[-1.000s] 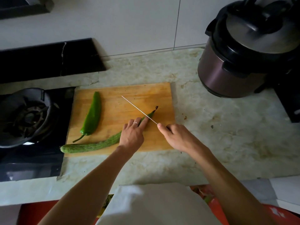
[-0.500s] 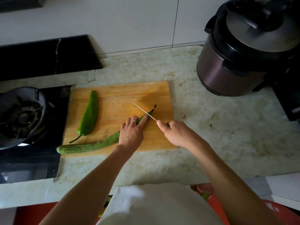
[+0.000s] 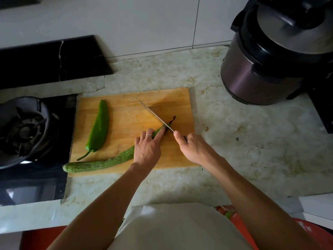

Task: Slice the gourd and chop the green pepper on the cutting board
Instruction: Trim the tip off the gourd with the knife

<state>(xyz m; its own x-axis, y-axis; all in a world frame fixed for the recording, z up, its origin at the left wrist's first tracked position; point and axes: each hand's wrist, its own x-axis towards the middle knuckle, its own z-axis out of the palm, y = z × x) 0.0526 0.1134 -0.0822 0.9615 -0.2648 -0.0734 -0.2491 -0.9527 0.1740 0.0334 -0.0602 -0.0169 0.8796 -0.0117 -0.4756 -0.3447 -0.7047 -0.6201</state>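
Observation:
A long green gourd [image 3: 100, 164] lies along the front of the wooden cutting board [image 3: 126, 112], its cut end hanging over the left edge. My left hand [image 3: 146, 149] holds the gourd near its thin right end, fingers curled over it. My right hand [image 3: 193, 148] grips a knife [image 3: 155, 115] whose blade rests across the gourd's tip, just left of the dark stem [image 3: 172, 119]. A green pepper [image 3: 100, 128] lies on the left part of the board, stalk toward me.
A gas burner [image 3: 23, 130] on a black hob sits left of the board. A pressure cooker [image 3: 273, 56] stands at the back right on the marble counter [image 3: 252, 141]. A red stool shows below near my body.
The knife blade has come down from above the board onto the gourd's thin end. My left hand has stayed on the gourd.

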